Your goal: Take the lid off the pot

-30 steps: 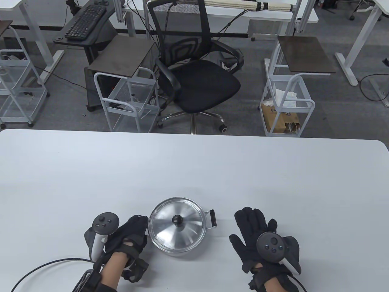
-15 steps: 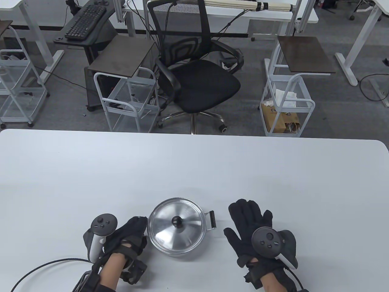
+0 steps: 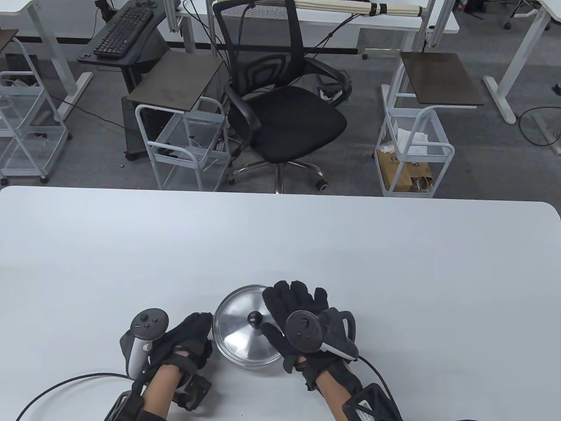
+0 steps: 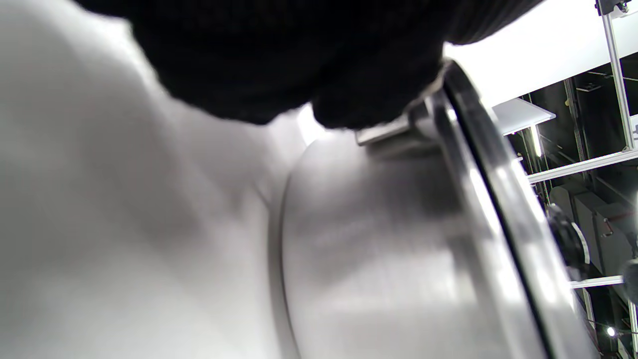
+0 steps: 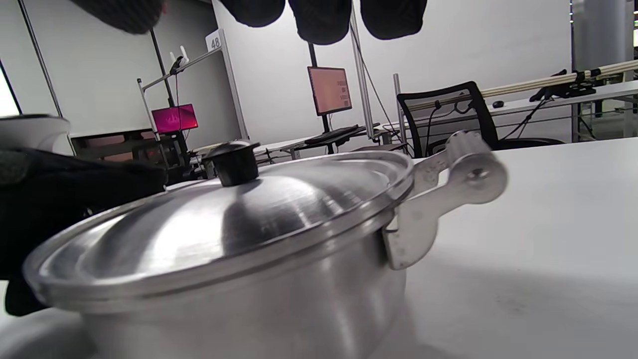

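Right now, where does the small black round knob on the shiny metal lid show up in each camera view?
Table view: small black round knob at bottom centre, beside the right hand.
Left wrist view: dark, blurred knob at the right edge, past the lid rim.
Right wrist view: knob left of centre, atop the lid.
Shared landmark: the shiny metal lid.

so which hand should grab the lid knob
Right. The right hand hovers open over the lid, fingers above the knob. The left hand holds the pot's left handle.
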Demonstrator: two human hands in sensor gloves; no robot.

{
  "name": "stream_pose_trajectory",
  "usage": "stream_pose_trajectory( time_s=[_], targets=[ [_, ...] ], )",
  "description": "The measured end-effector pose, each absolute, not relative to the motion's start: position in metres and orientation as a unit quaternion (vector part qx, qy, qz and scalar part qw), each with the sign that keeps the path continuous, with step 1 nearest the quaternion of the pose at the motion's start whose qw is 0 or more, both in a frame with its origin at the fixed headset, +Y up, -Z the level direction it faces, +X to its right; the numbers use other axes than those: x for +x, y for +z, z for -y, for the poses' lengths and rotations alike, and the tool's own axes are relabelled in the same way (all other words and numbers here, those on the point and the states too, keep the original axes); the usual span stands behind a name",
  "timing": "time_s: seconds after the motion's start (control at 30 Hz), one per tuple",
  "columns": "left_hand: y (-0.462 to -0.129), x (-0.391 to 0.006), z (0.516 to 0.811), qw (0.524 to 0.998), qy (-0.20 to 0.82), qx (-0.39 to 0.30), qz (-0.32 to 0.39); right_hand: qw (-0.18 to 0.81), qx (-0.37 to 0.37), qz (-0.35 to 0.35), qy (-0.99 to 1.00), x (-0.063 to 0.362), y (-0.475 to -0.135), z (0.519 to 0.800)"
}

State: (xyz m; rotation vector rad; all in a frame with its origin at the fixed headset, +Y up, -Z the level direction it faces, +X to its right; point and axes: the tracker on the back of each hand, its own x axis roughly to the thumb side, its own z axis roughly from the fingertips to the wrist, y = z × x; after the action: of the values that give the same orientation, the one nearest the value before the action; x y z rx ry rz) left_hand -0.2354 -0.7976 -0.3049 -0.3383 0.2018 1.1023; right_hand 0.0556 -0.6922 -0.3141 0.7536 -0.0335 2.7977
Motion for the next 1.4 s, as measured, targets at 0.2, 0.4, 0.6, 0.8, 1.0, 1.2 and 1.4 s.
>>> stream_pose_trajectory(
  time_s=[0.2, 0.4, 0.6, 0.8, 1.0, 1.2, 1.4],
  targets=[
    [-0.305, -0.236, 0.797, 0.833, 0.521, -0.159, -0.097, 0.066, 0.260, -0.004, 0.963, 0.033, -0.319, 0.707],
    [-0.305, -0.236, 0.797, 0.833, 0.521, -0.160, -0.096, 0.007, 0.265, -0.002, 0.964, 0.014, -0.318, 0.716],
    [-0.305, -0.236, 0.798, 0.832, 0.522, -0.161, -0.096, -0.061, 0.273, 0.028, 0.960, -0.004, -0.315, 0.720],
    [-0.305, -0.236, 0.798, 0.830, 0.524, -0.163, -0.096, -0.107, 0.277, 0.031, 0.954, -0.016, -0.319, 0.718],
    [-0.305, -0.236, 0.798, 0.830, 0.525, -0.166, -0.095, -0.110, 0.275, 0.021, 0.955, -0.021, -0.323, 0.719],
    [-0.305, -0.236, 0.798, 0.827, 0.528, -0.169, -0.094, -0.110, 0.278, 0.011, 0.954, -0.022, -0.325, 0.719],
    [-0.305, -0.236, 0.798, 0.827, 0.528, -0.169, -0.094, -0.110, 0.278, 0.008, 0.954, -0.021, -0.327, 0.716]
  ],
)
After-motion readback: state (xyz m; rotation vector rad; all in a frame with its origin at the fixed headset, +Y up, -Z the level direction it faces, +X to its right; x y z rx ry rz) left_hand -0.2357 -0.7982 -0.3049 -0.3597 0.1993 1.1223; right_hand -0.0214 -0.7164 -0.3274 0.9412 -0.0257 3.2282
